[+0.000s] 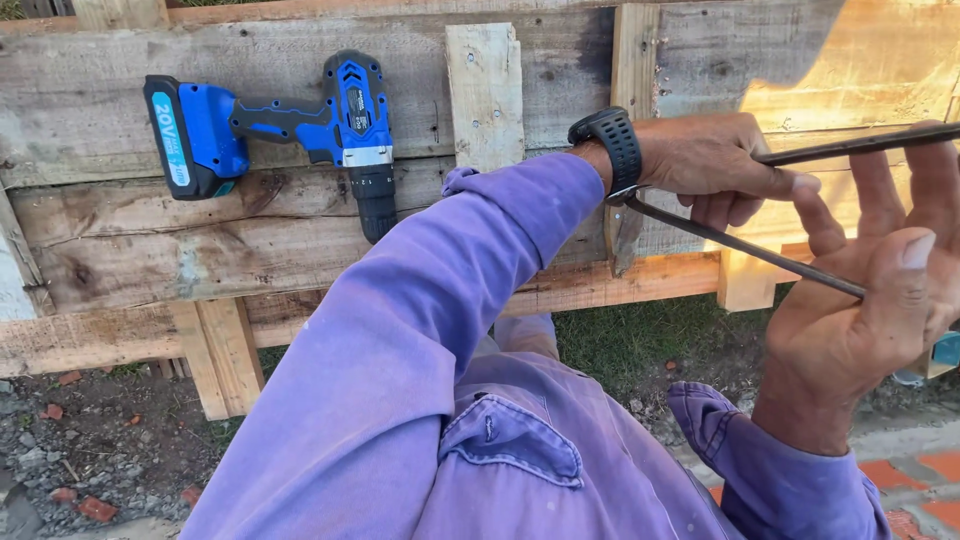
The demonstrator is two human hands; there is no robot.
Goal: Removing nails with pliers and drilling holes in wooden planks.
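My left hand (715, 160), with a black watch on its wrist and a purple sleeve, is closed around the upper dark metal handle (860, 143) of a long two-handled tool. My right hand (865, 300) is turned palm up at the right edge. Its thumb presses on the lower handle (760, 252) and its fingers reach up to the upper one. The two handles spread apart towards the right. They meet near a wooden upright (628, 230), where the tool's head is hidden behind my wrist.
A blue and black cordless drill (300, 125) lies on the weathered pallet boards (120, 250) at the upper left. A pale wooden block (485, 90) stands beside it. Below are gravel, grass (630, 340) and red paving bricks (900, 475).
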